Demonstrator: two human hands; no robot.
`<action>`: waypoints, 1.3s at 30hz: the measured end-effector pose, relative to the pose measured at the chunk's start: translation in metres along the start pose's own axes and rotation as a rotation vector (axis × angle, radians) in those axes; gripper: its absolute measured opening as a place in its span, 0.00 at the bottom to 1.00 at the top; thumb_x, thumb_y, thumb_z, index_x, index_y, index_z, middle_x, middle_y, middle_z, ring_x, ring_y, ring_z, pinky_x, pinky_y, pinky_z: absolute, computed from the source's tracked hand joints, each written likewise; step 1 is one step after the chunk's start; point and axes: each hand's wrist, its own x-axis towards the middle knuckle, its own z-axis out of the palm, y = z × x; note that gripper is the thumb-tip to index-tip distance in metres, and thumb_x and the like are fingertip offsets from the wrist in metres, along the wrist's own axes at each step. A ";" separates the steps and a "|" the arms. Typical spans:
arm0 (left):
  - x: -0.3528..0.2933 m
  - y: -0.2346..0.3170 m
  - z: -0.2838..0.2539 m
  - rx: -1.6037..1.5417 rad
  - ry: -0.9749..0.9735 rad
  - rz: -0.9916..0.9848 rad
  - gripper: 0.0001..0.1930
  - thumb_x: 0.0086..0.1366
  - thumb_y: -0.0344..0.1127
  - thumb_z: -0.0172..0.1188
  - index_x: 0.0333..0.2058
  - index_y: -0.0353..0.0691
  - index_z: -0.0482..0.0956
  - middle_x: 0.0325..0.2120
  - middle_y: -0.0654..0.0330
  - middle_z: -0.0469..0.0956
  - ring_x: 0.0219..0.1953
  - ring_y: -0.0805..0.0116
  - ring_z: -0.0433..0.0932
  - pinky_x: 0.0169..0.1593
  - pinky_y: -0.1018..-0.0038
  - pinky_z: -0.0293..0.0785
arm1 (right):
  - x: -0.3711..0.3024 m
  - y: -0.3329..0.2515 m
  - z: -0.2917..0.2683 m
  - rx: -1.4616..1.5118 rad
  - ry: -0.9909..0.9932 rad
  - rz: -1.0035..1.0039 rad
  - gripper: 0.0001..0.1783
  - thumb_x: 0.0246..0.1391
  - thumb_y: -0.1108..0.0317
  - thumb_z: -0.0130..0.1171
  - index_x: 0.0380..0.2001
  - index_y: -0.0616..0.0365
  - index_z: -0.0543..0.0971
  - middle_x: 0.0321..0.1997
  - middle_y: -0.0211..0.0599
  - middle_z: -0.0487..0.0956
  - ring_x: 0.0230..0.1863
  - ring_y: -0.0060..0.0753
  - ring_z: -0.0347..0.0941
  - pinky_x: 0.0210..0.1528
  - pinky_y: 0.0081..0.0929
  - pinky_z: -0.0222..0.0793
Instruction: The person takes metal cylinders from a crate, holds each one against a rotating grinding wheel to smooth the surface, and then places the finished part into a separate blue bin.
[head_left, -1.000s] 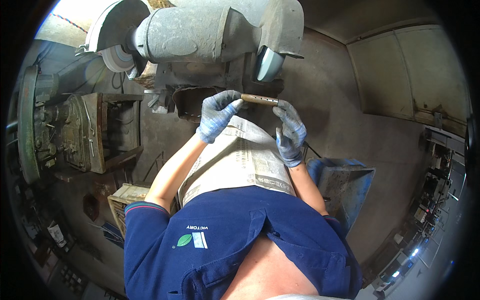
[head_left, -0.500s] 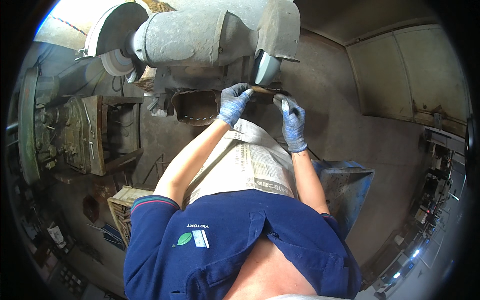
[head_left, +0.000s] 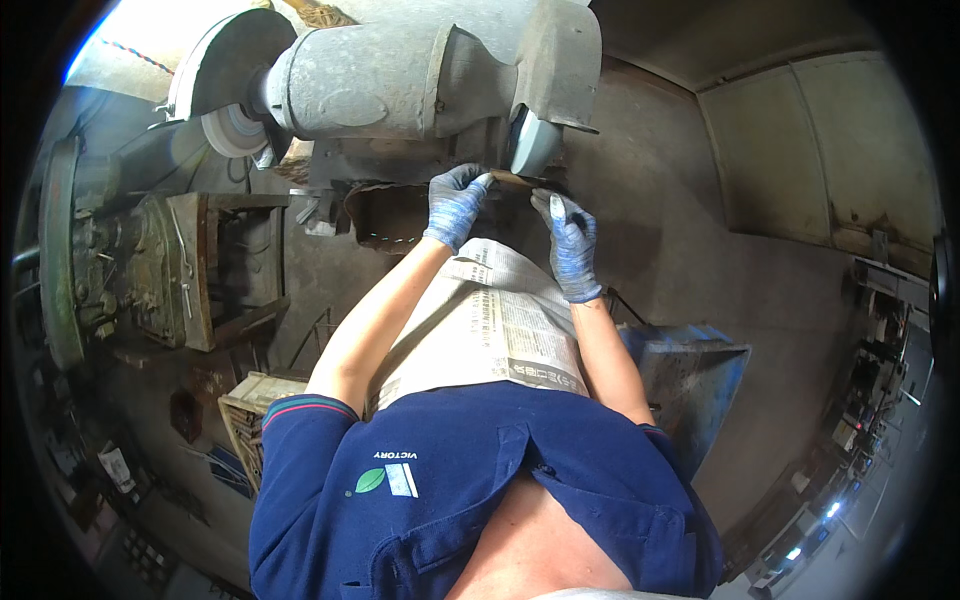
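Note:
Both my hands wear blue-grey knit gloves and hold one flat brown metal piece (head_left: 513, 180) between them. My left hand (head_left: 454, 205) pinches its left end and my right hand (head_left: 570, 245) grips its right end. The piece lies level just under the pale grinding wheel (head_left: 530, 145) at the right end of a big grey bench grinder (head_left: 400, 80). Whether the piece touches the wheel I cannot tell. A newspaper sheet (head_left: 495, 320) covers my lap below my arms.
A second wheel (head_left: 232, 130) under a guard sits at the grinder's left end. A rusty metal stand (head_left: 200, 270) and old machinery stand to the left. A blue metal bin (head_left: 690, 375) is to my right, a wooden crate (head_left: 245, 415) lower left. Concrete floor lies beyond.
Both hands have carried the metal piece up and forward, from in front of my chest to just under the right grinding wheel.

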 end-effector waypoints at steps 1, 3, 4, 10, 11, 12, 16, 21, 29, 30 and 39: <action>0.000 0.002 -0.002 0.008 0.009 -0.006 0.05 0.59 0.26 0.56 0.32 0.30 0.78 0.25 0.60 0.79 0.26 0.77 0.76 0.32 0.80 0.72 | 0.000 0.000 0.003 0.009 -0.008 0.004 0.15 0.58 0.64 0.52 0.39 0.68 0.77 0.41 0.43 0.77 0.44 0.34 0.74 0.53 0.31 0.68; 0.002 -0.001 -0.009 0.035 0.010 0.008 0.05 0.59 0.26 0.56 0.33 0.30 0.78 0.26 0.61 0.79 0.27 0.77 0.76 0.32 0.81 0.72 | 0.001 -0.001 0.007 -0.001 -0.028 0.013 0.16 0.58 0.64 0.52 0.40 0.68 0.76 0.42 0.43 0.77 0.44 0.34 0.74 0.53 0.31 0.68; 0.002 -0.003 -0.011 -0.009 0.014 -0.011 0.06 0.59 0.26 0.57 0.33 0.30 0.78 0.26 0.61 0.79 0.27 0.77 0.75 0.32 0.81 0.72 | 0.001 -0.001 0.009 0.016 -0.034 0.013 0.16 0.58 0.64 0.51 0.41 0.68 0.76 0.42 0.44 0.77 0.45 0.34 0.74 0.53 0.31 0.68; 0.011 -0.025 -0.029 -0.041 0.053 0.025 0.05 0.58 0.26 0.59 0.33 0.32 0.79 0.26 0.64 0.79 0.27 0.80 0.73 0.32 0.83 0.71 | 0.002 0.001 0.021 0.066 -0.056 0.040 0.17 0.59 0.63 0.50 0.43 0.68 0.75 0.44 0.44 0.77 0.46 0.36 0.73 0.54 0.32 0.67; 0.010 -0.023 -0.030 -0.062 0.045 0.010 0.05 0.58 0.26 0.59 0.33 0.32 0.79 0.26 0.65 0.78 0.27 0.81 0.73 0.32 0.83 0.70 | 0.001 0.000 0.022 0.073 -0.063 0.043 0.17 0.59 0.63 0.50 0.43 0.68 0.75 0.45 0.44 0.76 0.46 0.36 0.73 0.54 0.32 0.67; 0.007 -0.022 -0.031 -0.071 0.032 0.021 0.05 0.58 0.26 0.59 0.33 0.32 0.79 0.26 0.64 0.78 0.27 0.80 0.73 0.33 0.83 0.70 | 0.000 -0.001 0.023 0.081 -0.069 0.046 0.18 0.59 0.63 0.50 0.43 0.68 0.75 0.45 0.44 0.76 0.46 0.36 0.73 0.54 0.32 0.67; -0.012 -0.004 -0.036 -0.107 -0.036 0.014 0.07 0.59 0.26 0.58 0.35 0.30 0.77 0.27 0.62 0.79 0.28 0.79 0.75 0.35 0.82 0.72 | -0.009 -0.004 0.023 -0.058 -0.090 -0.194 0.11 0.53 0.76 0.53 0.40 0.64 0.78 0.43 0.40 0.78 0.45 0.31 0.74 0.52 0.25 0.67; -0.049 0.035 -0.039 -0.136 -0.153 -0.074 0.10 0.59 0.26 0.57 0.39 0.27 0.75 0.30 0.57 0.78 0.32 0.73 0.77 0.39 0.78 0.75 | -0.040 -0.046 0.017 -0.419 -0.178 -0.466 0.15 0.48 0.73 0.58 0.41 0.64 0.78 0.48 0.47 0.74 0.54 0.42 0.68 0.57 0.31 0.61; -0.063 0.068 -0.032 -0.183 -0.221 -0.050 0.13 0.61 0.42 0.57 0.28 0.36 0.77 0.18 0.66 0.75 0.17 0.85 0.64 0.20 0.87 0.56 | -0.050 -0.073 0.013 -0.473 -0.251 -0.636 0.25 0.43 0.62 0.66 0.43 0.65 0.76 0.50 0.50 0.73 0.53 0.44 0.69 0.56 0.34 0.63; -0.063 0.071 -0.030 -0.153 -0.208 -0.054 0.13 0.61 0.41 0.58 0.28 0.36 0.77 0.18 0.66 0.75 0.16 0.85 0.64 0.20 0.87 0.56 | -0.051 -0.077 0.013 -0.505 -0.254 -0.662 0.25 0.42 0.61 0.66 0.43 0.65 0.76 0.49 0.50 0.73 0.53 0.44 0.69 0.55 0.34 0.63; -0.059 0.070 -0.024 -0.167 -0.147 -0.010 0.08 0.60 0.35 0.58 0.27 0.36 0.77 0.18 0.65 0.76 0.16 0.86 0.64 0.19 0.87 0.58 | -0.053 -0.079 0.016 -0.587 -0.224 -0.671 0.21 0.44 0.62 0.64 0.40 0.65 0.77 0.47 0.50 0.74 0.48 0.46 0.72 0.52 0.33 0.66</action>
